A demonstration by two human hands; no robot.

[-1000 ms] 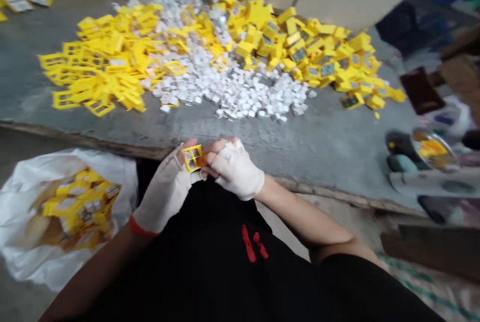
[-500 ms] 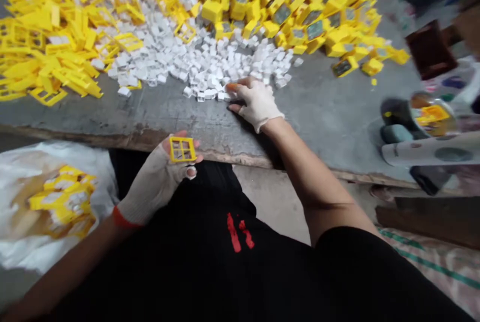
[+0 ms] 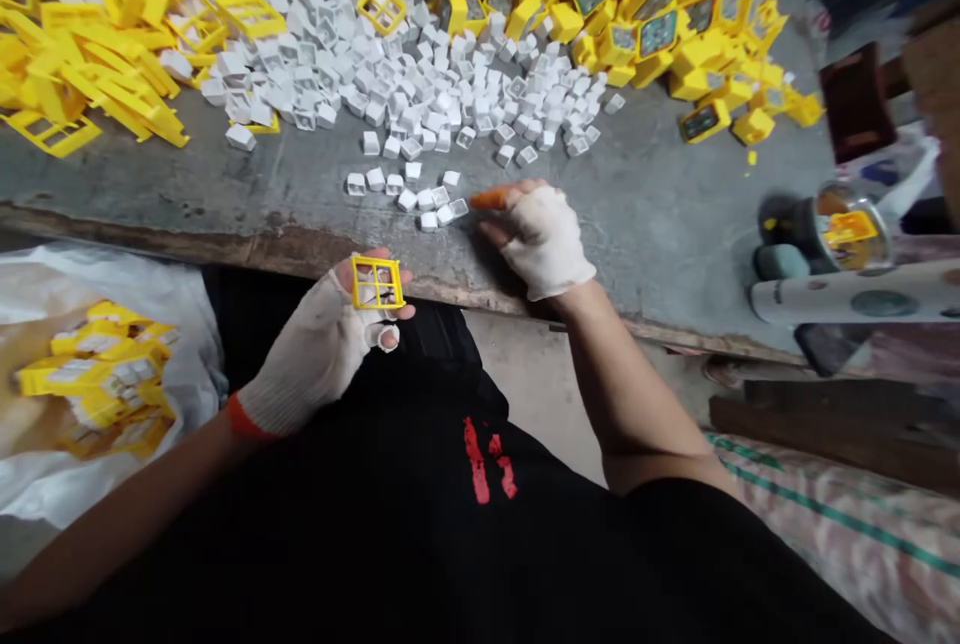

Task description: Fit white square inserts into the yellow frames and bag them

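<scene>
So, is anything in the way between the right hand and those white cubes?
Nothing visible: the right hand sits right beside the nearest white cubes, with only a sliver of grey bench between them.

White knit gloves [image 3: 311, 359], black shirt [image 3: 300, 534]

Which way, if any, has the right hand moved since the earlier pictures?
Yes, the right hand moved forward, from the table's front edge to over the tabletop, beside loose white cubes.

Grey workbench [image 3: 660, 254], concrete floor [image 3: 532, 394] — wooden plank [image 3: 825, 414], striped sack [image 3: 847, 534]
</scene>
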